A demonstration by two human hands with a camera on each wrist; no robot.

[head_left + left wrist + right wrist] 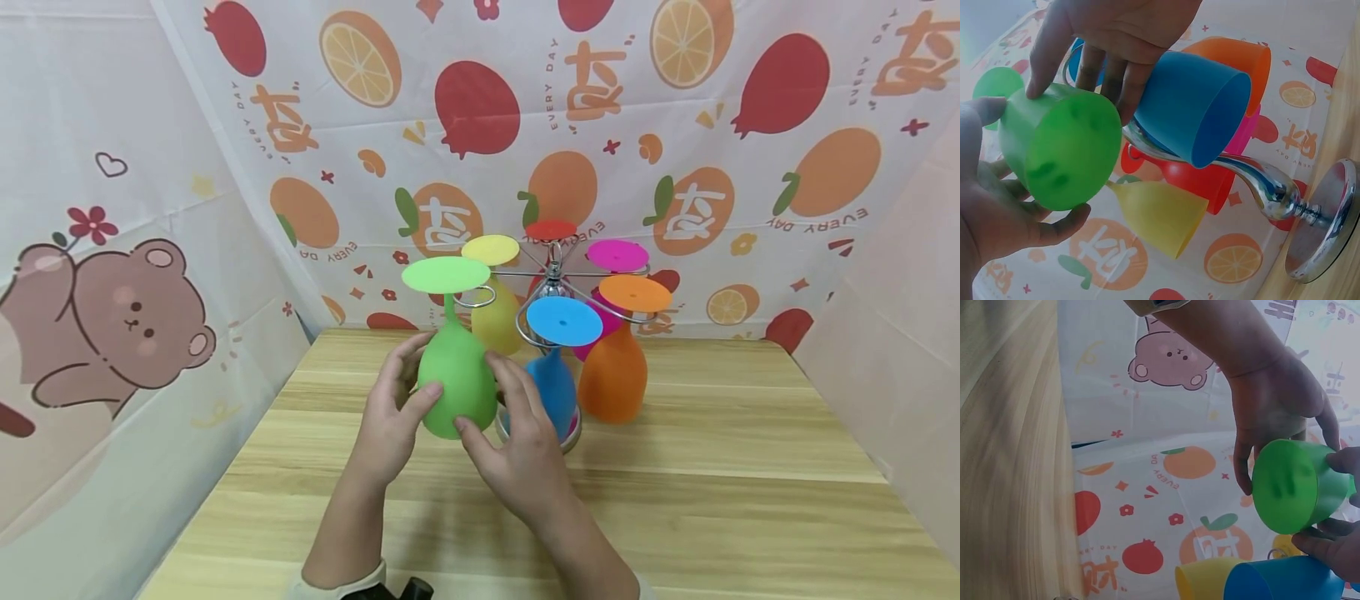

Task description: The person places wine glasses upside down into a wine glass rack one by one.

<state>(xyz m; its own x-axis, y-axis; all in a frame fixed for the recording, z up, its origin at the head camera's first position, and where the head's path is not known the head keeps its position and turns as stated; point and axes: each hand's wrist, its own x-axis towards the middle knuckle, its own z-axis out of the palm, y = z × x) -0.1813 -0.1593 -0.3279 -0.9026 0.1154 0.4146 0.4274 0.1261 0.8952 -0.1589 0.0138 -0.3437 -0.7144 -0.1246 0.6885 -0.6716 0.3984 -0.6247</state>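
Note:
A green plastic goblet [459, 383] is upside down, its round foot on top. My left hand [390, 412] grips it from the left, thumb across the front and fingers curled behind. On its right side my right hand [525, 450] holds the bowl between thumb and fingers. The goblet's stem is beside an open wire ring [480, 297] of a chrome goblet rack [554, 271]; whether the ring carries it I cannot tell. The bowl's open mouth [1075, 150] faces the left wrist view. A blue goblet [553, 392] hangs just right of my right hand's fingers.
Orange [613, 379], yellow [495, 321], magenta [617, 255] and red [551, 230] goblets also hang upside down on the rack. Its round metal base [1310, 265] stands on the wooden table [712, 500]. A fruit-print cloth [502, 183] hangs behind.

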